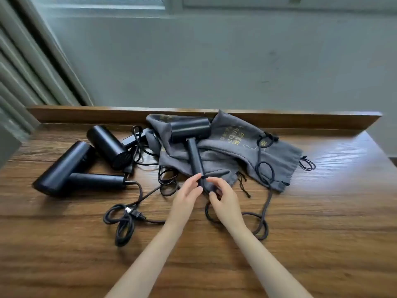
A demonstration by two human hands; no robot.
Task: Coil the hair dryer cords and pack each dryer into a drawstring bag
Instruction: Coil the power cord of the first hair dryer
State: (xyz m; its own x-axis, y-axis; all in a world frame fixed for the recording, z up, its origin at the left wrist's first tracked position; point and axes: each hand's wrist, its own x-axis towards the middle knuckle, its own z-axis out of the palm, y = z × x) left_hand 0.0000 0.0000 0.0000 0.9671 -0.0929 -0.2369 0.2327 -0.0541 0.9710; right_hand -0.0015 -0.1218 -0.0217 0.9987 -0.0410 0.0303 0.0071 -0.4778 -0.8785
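Head view gives us the left hand (185, 196) with its fingers (194, 182) pinching the bottom end of the handle of the middle dryer (191, 130). The right hand (225, 201) has its fingers (217, 184) curled round the cord (261, 226) just where it leaves that handle. The dryer lies on the heap of grey bags (236, 145), barrel toward the wall. We judge the main risk to sit in the cord: it trails right in loose loops over the surface (322, 244) and up across a bag, so drawing it in to coil could drag the cloth along or snag the drawstrings (307, 164). A tight bend at the handle end could also kink it. A tangle of cord (167, 181) lies just beside the left hand against the bag edge, and we could catch a loop that belongs elsewhere and pull the second dryer (107, 145) or the far-left dryer (62, 166), both uncoiled, one plug (134, 214) lying near. The hands cover the joint of handle and cord. We cannot tell how many bags make up the heap, which cord in the tangle goes with which dryer, or where the middle dryer's own plug lies. The gold print on the bag is too blurred to read.
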